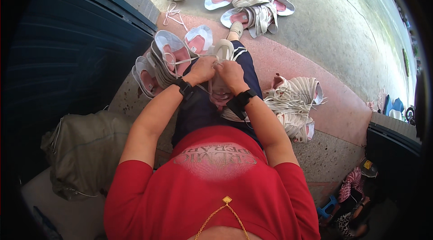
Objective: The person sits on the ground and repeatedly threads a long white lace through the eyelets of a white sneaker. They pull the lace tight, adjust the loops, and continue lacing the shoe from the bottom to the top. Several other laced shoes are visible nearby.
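Observation:
Over my lap, my left hand (204, 70) and my right hand (231, 75) meet with fingertips pinched together. Between them is a thin white shoelace (179, 63), one loop of it trailing left across the stacked uppers. Beneath my hands lies a pale shoe upper (219, 87) with pink lining, partly covered by my right hand and wrist. Just beyond my fingers a pale rounded shoe-like piece (224, 50) shows; whether it is joined to the upper I cannot tell. At my left, several nested shoe uppers (169, 44) with white edges and pink insides lean together.
More uppers (295, 91) lie bundled at my right, and another heap (257, 12) sits on the concrete ahead. A stuffed sack (90, 150) stands at lower left beside a dark metal door (90, 46). At lower right, another person (354, 195) is near a blue stool (328, 206).

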